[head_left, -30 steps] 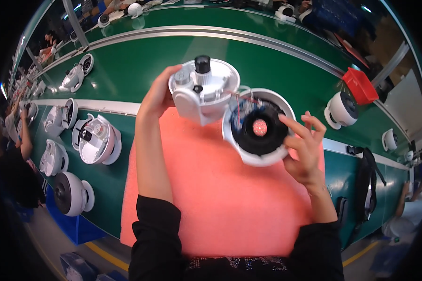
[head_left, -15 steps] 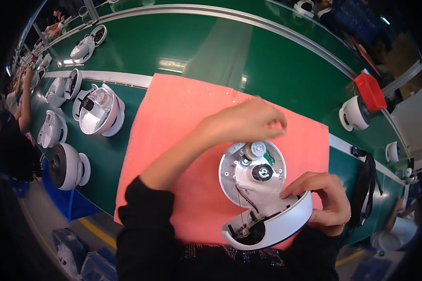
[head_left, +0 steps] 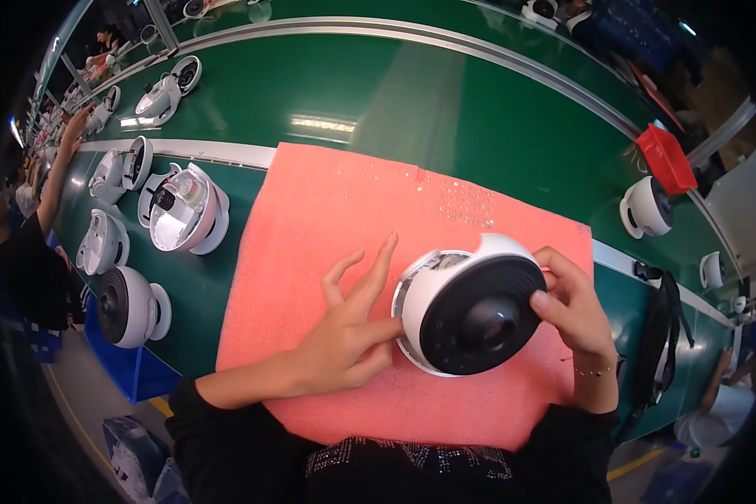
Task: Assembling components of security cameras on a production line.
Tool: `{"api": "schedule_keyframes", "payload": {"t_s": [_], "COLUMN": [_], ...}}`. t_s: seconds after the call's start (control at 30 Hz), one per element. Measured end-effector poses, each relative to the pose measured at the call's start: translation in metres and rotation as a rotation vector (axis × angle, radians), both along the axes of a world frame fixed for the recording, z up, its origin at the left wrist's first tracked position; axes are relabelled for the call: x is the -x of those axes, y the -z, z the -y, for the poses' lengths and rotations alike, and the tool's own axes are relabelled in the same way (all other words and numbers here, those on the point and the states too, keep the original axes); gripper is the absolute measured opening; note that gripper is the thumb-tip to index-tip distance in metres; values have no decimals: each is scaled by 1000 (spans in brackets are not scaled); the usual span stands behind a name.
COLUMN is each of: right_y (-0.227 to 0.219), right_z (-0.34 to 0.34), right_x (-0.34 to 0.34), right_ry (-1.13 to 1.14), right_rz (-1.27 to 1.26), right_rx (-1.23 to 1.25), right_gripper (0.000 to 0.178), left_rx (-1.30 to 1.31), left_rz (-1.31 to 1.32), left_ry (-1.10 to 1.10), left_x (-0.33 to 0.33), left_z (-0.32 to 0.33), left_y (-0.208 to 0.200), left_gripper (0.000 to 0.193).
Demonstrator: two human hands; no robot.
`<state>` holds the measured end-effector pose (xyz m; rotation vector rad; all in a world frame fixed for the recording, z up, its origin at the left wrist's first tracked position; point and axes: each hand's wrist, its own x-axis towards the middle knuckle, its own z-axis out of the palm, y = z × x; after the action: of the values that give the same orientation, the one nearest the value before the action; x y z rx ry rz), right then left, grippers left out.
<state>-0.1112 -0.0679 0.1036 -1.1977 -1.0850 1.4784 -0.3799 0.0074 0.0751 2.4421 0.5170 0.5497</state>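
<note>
A white rounded shell with a black round face (head_left: 483, 323) is tilted over the white round housing (head_left: 403, 332) on the pink mat. My right hand (head_left: 575, 311) grips the shell's right rim, thumb on the black face. My left hand (head_left: 353, 336) is spread at the left, one fingertip against the housing's edge, nothing held. The shell hides most of the housing's inside; a strip of it shows at the upper left. Several small shiny screws (head_left: 466, 202) lie on the mat beyond the shell.
An opened white unit (head_left: 185, 210) and a closed one with a black face (head_left: 130, 307) stand at the left. A white unit (head_left: 647, 206) and a red bin (head_left: 666, 160) are at the far right. A black strap (head_left: 659, 336) lies right of the mat. A co-worker's arm (head_left: 57, 172) reaches in at far left.
The shell has been turned over onto the housing, its black face now up. My left hand has come back from beyond the housing to its left side.
</note>
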Motion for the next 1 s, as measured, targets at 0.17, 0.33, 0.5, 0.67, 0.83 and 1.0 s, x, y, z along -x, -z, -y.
{"api": "schedule_keyframes", "payload": {"t_s": [0.17,0.33,0.5,0.67,0.83,1.0], "right_y": [8,2,-2,-6,0,2], "right_z": [-14,-14,-16,-16,-23,-32], "right_x": [-2,5,4,2,8,7], "right_ry": [-39,-7,-53,-74,-33,25], "right_rz": [64,78,137,254,589,783], "right_rx": [78,66,83,64,-154,-308], "right_gripper": [33,29,26,22,20,31], "left_rx": [40,50,301,114,118,-65], "left_rz": [-29,-50,212,-19,-298,-361], "left_ry": [13,-124,-145,-251,-288,-264], "left_x": [-1,4,-10,-16,-17,-21], "left_z": [7,8,0,0,-2,-5], "left_y": [-9,-9,-19,-31,-40,-44], "left_gripper": [17,14,31,41,37,46]}}
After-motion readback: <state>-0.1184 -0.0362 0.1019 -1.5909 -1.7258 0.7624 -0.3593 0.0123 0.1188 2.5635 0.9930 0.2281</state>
